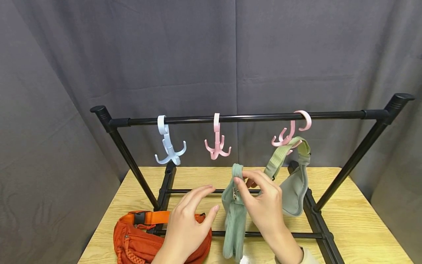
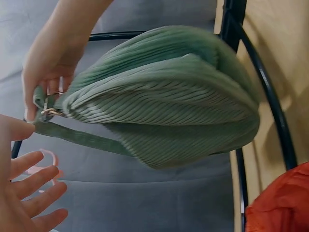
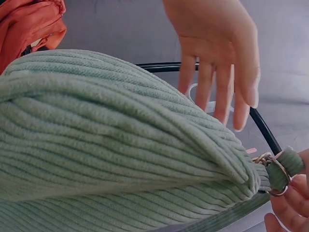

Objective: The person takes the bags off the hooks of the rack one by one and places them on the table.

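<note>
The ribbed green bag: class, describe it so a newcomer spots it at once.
Find the black rack on the table. In front of its rail, near the middle, the right hand holds the ribbed green bag by its top. Its ribbed body sets it apart from the smooth-sided bag hanging from a pink hook and the orange bag to the left.

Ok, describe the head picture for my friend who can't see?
A right hand holds a green corduroy bag by its strap, left hand nearby. Behind, a black rack carries a blue hook and two pink hooks, the rightmost holding a sage bag. An orange waist bag lies on the table.
</note>
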Demonstrator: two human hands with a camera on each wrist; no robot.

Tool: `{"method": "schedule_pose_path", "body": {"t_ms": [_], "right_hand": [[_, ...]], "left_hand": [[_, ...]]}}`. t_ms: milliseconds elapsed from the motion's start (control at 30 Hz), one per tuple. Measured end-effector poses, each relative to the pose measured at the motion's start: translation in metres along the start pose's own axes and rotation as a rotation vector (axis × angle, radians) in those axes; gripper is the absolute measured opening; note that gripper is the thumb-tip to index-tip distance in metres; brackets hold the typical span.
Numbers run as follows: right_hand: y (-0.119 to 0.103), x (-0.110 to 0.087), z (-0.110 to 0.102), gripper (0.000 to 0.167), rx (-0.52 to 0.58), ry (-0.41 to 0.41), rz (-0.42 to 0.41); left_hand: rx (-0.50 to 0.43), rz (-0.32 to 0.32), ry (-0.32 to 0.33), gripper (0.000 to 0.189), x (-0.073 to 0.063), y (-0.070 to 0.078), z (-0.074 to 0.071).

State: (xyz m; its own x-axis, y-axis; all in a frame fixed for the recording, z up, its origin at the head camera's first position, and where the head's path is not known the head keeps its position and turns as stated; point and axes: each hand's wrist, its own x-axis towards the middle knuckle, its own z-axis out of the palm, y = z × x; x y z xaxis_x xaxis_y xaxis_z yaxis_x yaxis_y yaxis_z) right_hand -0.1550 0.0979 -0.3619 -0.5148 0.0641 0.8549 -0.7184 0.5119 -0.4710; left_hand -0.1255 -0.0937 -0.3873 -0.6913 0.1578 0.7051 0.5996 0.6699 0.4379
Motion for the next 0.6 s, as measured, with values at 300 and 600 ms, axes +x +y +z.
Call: {"method": "schedule_pose_path", "body": {"t_ms": [300,600], "right_hand": [[0.0,0.0,0.004,0.013,0.014,0.002,-0.001],[-0.002,-0.001,0.007,0.013,0.019,0.004,-0.004]], "left_hand": [[-0.01,-0.076,-0.135,0.04,-0.016,-0.001,0.01],[-0.059,-0.185,-0.292,0.051,-0.022,0.007,0.015]]}}
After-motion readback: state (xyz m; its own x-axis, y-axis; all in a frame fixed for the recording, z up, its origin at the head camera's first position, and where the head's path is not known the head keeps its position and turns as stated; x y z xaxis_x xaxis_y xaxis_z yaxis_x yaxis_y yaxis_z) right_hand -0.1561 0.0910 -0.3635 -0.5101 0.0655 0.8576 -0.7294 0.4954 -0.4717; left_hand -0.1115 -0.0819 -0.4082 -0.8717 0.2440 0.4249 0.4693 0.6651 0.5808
